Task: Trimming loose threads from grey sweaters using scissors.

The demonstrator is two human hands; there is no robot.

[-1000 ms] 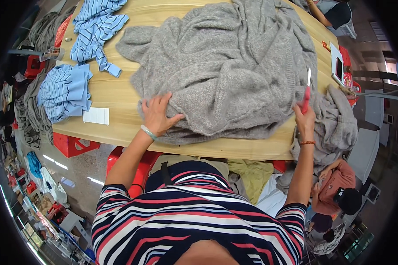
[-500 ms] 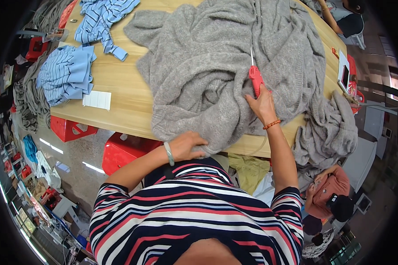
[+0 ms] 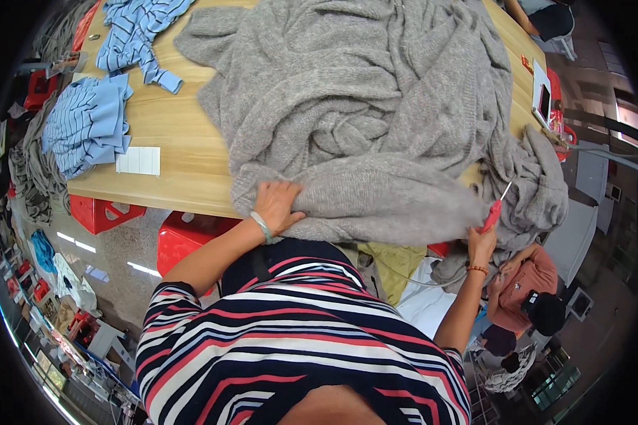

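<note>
A grey knit garment point(image 3: 376, 188) lies stretched along the table's front edge, with more grey knitwear heaped behind it. My left hand point(image 3: 276, 204) rests on its left end, fingers flat on the knit and thumb apart. Past the right end, my right hand point(image 3: 482, 246) is closed round the handle of a red air blow gun point(image 3: 492, 214). Its long thin nozzle points up and away, over a smaller grey knit pile point(image 3: 535, 191). A thin hose point(image 3: 432, 284) trails below that hand. The garment's right end is blurred.
Blue striped garments point(image 3: 88, 124) and a white card point(image 3: 138, 161) occupy the left of the wooden table point(image 3: 184, 152). Red stools point(image 3: 191, 237) stand beneath the front edge. A phone point(image 3: 544, 99) lies at the right edge. Another person point(image 3: 517, 287) sits close on the right.
My right hand has swung right and nearer with the air blow gun. My left hand has moved up onto the knit, whose near part now stretches out to the right along the edge.
</note>
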